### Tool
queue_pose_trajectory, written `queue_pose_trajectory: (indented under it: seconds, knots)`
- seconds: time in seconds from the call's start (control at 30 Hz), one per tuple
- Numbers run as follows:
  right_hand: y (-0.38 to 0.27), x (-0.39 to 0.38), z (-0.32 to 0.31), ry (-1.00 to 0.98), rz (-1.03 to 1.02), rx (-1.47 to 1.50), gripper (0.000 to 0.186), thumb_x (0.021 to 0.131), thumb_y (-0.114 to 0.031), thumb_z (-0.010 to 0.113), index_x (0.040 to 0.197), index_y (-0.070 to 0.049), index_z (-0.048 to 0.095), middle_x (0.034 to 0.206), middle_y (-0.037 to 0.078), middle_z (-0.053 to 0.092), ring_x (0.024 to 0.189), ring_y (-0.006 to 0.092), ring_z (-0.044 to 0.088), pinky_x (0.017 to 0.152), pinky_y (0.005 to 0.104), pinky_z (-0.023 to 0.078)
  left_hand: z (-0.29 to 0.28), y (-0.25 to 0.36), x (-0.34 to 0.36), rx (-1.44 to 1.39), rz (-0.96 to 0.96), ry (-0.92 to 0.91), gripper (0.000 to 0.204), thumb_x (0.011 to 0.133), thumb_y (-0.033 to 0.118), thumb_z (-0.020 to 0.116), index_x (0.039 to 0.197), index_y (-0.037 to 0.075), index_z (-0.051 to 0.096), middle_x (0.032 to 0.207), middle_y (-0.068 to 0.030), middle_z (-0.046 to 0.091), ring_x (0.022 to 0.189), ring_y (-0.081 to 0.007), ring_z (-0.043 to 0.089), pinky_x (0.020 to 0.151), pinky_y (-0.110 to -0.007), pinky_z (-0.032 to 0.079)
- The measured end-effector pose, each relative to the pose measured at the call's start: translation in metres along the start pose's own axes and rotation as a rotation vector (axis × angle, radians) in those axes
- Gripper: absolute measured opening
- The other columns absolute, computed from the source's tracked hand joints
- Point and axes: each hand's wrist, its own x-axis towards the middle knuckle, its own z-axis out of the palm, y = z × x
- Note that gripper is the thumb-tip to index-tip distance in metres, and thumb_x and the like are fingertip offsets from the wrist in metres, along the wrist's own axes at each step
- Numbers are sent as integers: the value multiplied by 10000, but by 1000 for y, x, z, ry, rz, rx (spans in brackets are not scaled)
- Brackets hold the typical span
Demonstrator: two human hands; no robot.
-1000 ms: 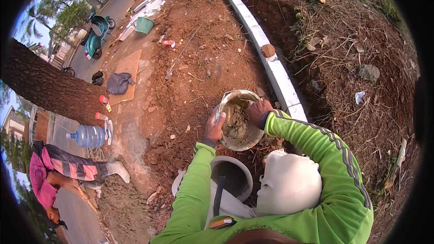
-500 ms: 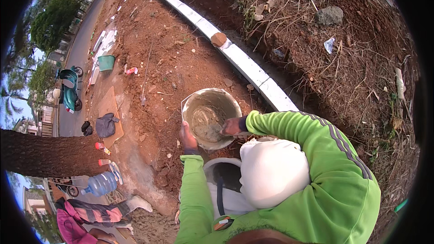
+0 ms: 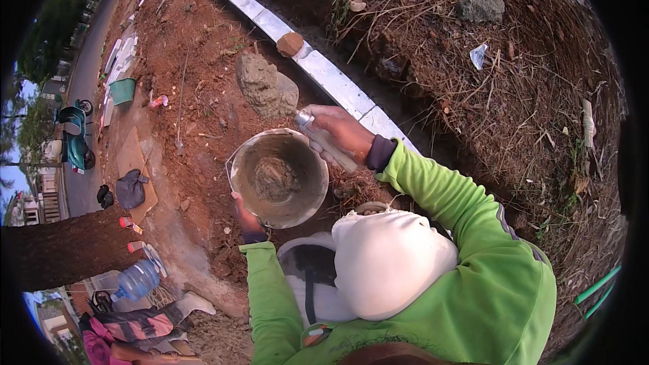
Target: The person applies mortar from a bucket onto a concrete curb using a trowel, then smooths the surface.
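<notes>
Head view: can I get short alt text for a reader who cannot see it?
A person in green sleeves holds a round metal pan of wet grey mortar, left hand at its near rim, right hand gripping a tool handle at its far rim. A mortar mound lies beyond on red soil beside a white kerb.

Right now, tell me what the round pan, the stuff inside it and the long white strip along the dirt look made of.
Pan: probably metal, dull grey, thin rolled rim, mud-smeared. Lump inside: wet grey mortar or cement, clumped and matte. White strip: looks like painted concrete curb blocks, with visible joints. The left hand grips the rim; the right hand holds a tool handle.
</notes>
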Motion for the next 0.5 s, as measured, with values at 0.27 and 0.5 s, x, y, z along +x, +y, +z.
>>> queue_pose_trajectory:
  seconds: [0.27, 0.5]
  knots:
    - [-74, 201, -104, 969, -309, -1042, 407, 835, -254, 600, 1178, -35, 594, 1042, 276, 689, 1014, 446, 664, 888, 505, 528, -1, -7, 7, 77, 25, 69, 616, 1065, 447, 378, 1409, -56, 466, 1389, -141, 535, 1252, -229, 520, 1077, -359, 385]
    - [-29, 157, -103, 772, -483, -1166, 353, 888, -240, 577, 1184, -48, 595, 893, 270, 678, 837, 449, 668, 764, 510, 536, -51, -35, 1, 469, 70, 218, 619, 1054, 452, 417, 1347, -81, 528, 1315, -146, 584, 1209, -221, 541, 1054, -342, 393]
